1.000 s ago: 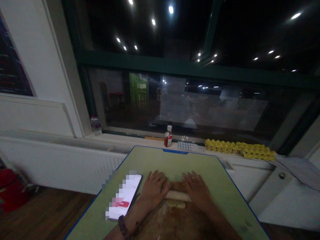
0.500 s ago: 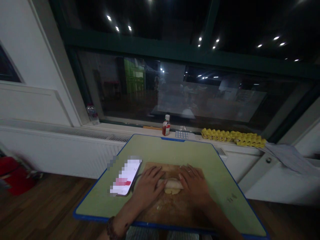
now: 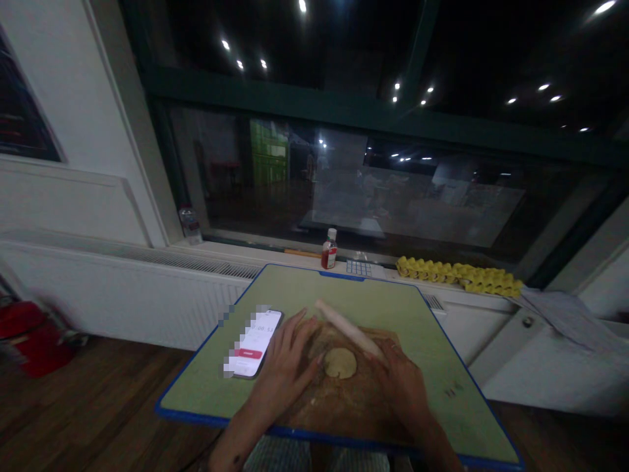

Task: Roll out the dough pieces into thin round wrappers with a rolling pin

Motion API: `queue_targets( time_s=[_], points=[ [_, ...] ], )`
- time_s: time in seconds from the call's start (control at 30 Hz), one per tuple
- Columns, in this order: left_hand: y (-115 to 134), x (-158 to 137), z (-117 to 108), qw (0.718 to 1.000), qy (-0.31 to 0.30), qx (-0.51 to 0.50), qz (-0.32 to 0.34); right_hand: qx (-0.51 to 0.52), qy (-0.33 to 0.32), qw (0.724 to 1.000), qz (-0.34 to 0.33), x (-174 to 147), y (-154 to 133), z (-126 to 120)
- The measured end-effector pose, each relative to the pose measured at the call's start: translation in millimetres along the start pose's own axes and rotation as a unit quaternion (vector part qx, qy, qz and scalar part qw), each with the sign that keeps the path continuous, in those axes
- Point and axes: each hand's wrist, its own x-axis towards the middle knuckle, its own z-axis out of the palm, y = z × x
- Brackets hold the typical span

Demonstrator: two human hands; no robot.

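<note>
A flat round of dough (image 3: pixel 341 364) lies on a brown wooden cutting board (image 3: pixel 339 410). My left hand (image 3: pixel 284 357) rests at the board's left side with fingers spread, its thumb close to the dough's left edge. My right hand (image 3: pixel 401 377) has its fingers round the near end of a pale rolling pin (image 3: pixel 346 326). The pin slants away to the left behind the dough, with its far tip past the board's back edge. Part of the right-hand fingers' grip is hidden.
The board lies on a green folding table (image 3: pixel 289 285) with a blue rim. A lit phone (image 3: pixel 254 346) is left of my left hand. Along the windowsill stand a small red-labelled bottle (image 3: pixel 329 250), a water bottle (image 3: pixel 190 226) and a yellow egg tray (image 3: pixel 457 274). A red fire extinguisher (image 3: pixel 34 337) is on the floor.
Both hands were on the rolling pin over the dough. My left hand has come off it, and my right has swung it back at a slant, uncovering the dough.
</note>
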Motion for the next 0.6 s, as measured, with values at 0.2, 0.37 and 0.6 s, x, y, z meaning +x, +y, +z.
queue_targets(
  time_s=[0.2,0.37,0.6],
  points=[
    [17.3,-0.9,13.5,0.989,-0.135,-0.053,-0.028,0.317,0.132,0.923,0.177,7.6,-22.0,13.4],
    [23.3,-4.3,23.1,0.982,-0.166,-0.071,-0.050,0.344,0.151,0.907,0.190,0.2,-28.1,24.4],
    [26.1,-4.6,23.4,0.982,-0.151,-0.085,-0.078,0.325,0.112,0.925,0.161,-5.5,-27.9,35.3]
  ],
)
